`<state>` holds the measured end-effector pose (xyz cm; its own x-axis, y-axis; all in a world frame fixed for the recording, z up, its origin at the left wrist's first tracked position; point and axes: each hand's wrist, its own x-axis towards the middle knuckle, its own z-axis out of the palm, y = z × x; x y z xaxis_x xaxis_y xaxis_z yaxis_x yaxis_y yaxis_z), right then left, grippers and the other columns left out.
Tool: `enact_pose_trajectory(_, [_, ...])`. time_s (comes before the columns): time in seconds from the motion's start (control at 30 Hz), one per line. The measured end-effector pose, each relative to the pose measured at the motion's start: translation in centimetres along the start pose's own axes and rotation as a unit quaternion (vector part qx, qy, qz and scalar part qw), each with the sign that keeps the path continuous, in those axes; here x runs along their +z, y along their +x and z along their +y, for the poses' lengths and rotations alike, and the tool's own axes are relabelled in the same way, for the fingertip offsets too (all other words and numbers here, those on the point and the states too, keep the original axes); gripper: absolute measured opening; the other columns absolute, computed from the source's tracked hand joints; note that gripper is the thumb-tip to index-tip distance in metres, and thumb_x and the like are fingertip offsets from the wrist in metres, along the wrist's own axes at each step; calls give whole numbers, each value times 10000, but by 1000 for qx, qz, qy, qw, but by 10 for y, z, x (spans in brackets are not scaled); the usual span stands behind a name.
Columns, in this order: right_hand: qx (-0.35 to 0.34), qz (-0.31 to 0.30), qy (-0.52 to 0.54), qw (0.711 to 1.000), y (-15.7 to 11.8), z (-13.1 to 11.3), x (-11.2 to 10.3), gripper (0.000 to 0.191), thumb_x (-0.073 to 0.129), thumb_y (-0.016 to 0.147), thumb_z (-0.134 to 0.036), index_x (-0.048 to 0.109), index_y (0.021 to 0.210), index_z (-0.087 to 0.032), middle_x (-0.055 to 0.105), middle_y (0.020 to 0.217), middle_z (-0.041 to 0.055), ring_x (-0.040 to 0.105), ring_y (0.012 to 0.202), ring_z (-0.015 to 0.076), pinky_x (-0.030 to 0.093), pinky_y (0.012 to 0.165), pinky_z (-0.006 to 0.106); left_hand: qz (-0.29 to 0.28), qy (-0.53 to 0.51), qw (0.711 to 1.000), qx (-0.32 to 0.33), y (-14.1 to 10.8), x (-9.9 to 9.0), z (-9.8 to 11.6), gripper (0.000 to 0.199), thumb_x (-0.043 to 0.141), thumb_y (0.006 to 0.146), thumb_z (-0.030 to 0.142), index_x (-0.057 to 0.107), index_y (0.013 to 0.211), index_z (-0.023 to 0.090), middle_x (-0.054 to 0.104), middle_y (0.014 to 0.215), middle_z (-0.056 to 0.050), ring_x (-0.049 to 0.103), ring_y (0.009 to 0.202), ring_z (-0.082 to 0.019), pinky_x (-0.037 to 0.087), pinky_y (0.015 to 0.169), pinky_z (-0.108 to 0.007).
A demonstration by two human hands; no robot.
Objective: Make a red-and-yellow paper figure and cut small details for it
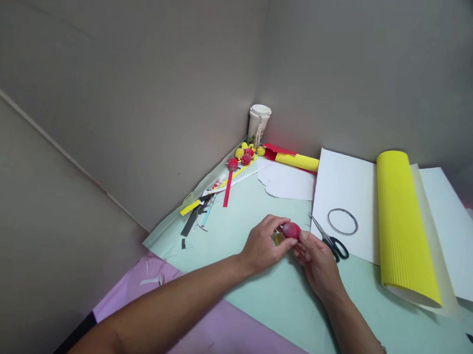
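Note:
Between my two hands is a small red rounded paper piece [291, 230] with a paler, whitish patch on its left side. My left hand [265, 244] grips it from the left, thumb below and fingers above. From the right, my right hand [318, 261] pinches its edge with thumb and fingertips. Just under it, partly hidden by my left fingers, shows something yellow [278, 238]. Scissors [331, 240] with black handles lie just right of my right hand, blades pointing up and left. A thin grey ring [342, 222] rests on white paper behind them.
A yellow corrugated roll [407, 230] lies on the right beside white sheets [346, 178]. At the back left are a lidded cup [259, 122], red and yellow balls [233, 164] and paper strips [227, 190]. Grey walls [165, 87] meet behind the green-covered table [212, 245].

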<state>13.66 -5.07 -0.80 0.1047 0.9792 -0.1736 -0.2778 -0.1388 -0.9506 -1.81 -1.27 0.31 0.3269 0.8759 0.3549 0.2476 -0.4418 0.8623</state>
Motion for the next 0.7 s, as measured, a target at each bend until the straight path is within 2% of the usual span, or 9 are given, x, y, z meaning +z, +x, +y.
enact_pose_trajectory(0.13, [-19, 46, -40, 998, 1, -1, 0, 392, 717, 762, -584, 639, 729, -201, 495, 551, -24, 393, 497, 120, 284, 460, 270, 2, 6, 1000, 1, 0, 0, 0, 383, 706, 804, 286, 619, 1167, 203, 641, 1140, -80, 622, 1066, -217, 496, 974, -359])
enact_pose_trajectory(0.2, [-34, 78, -65, 994, 1, -2, -1, 399, 701, 766, -596, 668, 810, -201, 522, 576, -17, 417, 498, 123, 311, 452, 268, 3, 8, 1000, 2, 0, 0, -1, 386, 710, 797, 274, 619, 1164, 197, 639, 1141, -83, 620, 1071, -216, 496, 974, -355])
enact_pose_trajectory(0.27, [-60, 102, -101, 988, 0, -2, -1, 410, 694, 777, -582, 684, 950, -209, 585, 671, 5, 482, 551, 138, 370, 475, 270, 0, 13, 1000, 3, 1, 0, -1, 392, 710, 794, 266, 617, 1168, 197, 636, 1141, -83, 620, 1069, -214, 497, 972, -354])
enact_pose_trajectory(0.33, [-99, 117, -153, 976, -1, -2, 0, 443, 702, 782, -549, 665, 1084, -227, 639, 850, 44, 569, 686, 175, 454, 549, 293, -9, 19, 1000, 8, 1, 1, -2, 395, 699, 798, 258, 610, 1179, 206, 634, 1145, -79, 621, 1068, -214, 500, 967, -357])
enact_pose_trajectory(0.43, [-171, 114, -243, 948, -2, 0, 3, 465, 706, 797, -489, 623, 1190, -253, 606, 1097, 84, 602, 968, 241, 526, 747, 366, -21, 36, 999, 20, 0, 3, -4, 408, 661, 805, 227, 588, 1207, 215, 639, 1153, -70, 620, 1068, -213, 504, 961, -363])
enact_pose_trajectory(0.5, [-208, 97, -289, 929, -3, 1, 4, 451, 690, 820, -452, 603, 1219, -261, 579, 1152, 92, 582, 1061, 257, 522, 831, 402, -26, 52, 998, 22, 0, 4, -6, 440, 641, 801, 209, 565, 1235, 209, 647, 1145, -66, 622, 1049, -214, 507, 955, -374])
enact_pose_trajectory(0.57, [-228, 82, -313, 918, -3, 1, 4, 415, 667, 842, -425, 599, 1218, -263, 578, 1163, 94, 584, 1063, 254, 523, 839, 409, -29, 64, 997, 19, 0, 5, -7, 464, 635, 800, 212, 545, 1255, 198, 652, 1137, -68, 623, 1030, -217, 508, 950, -384])
enact_pose_trajectory(0.7, [-229, 81, -322, 915, -4, -2, 4, 333, 636, 869, -410, 623, 1165, -259, 588, 1160, 96, 599, 1018, 244, 536, 798, 399, -25, 63, 998, 18, 0, 5, -8, 460, 643, 811, 235, 534, 1256, 197, 652, 1146, -72, 624, 1032, -216, 510, 946, -384])
